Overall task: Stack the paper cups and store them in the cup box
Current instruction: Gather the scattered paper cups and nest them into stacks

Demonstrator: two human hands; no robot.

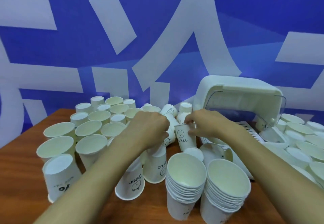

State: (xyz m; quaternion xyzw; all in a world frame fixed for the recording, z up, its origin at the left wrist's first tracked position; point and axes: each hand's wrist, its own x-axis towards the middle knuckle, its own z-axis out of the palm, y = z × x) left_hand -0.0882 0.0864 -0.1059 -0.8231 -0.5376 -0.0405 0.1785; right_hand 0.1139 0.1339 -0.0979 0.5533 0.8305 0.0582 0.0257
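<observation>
Picking up singles from the middle of the desk (pixel 21 155) right now. Right hand (pixel 206 123) pinched around the rim of the upright "HELLO" smiley cup (pixel 184 138), fingers curled onto it, so closed on that one. Left hand (pixel 150 123) curled down over a cup lying among the tipped ones just beside it; looks like a grip on something, but too hidden by the knuckles to tell for sure.

Two nested stacks (pixel 206 185) already standing at the near edge, mouths up. Loads of loose cups still out: upright open ones on the left (pixel 89 129), a few upside down in front like the "Bear" cup (pixel 130 183), more piled on the right (pixel 298 146). White cup box (pixel 242 90) with its clear flap up sits behind the right hand, a cup or two visible inside.

Tips for doing this bit well:
- Grab by the rim or upper wall, lightly. Thin paper, probably dents easily if squeezed mid-body.
- Flip the upside-down ones mouth up before nesting, otherwise no fit.
- Drop each cup straight in and centred, no forcing. Jammed cups likely a pain to separate later.
- Keep forearms high over the near stacks; both arms pass right above them, so easy to knock over.
- Probably worth matching stack length to the box opening before loading.
</observation>
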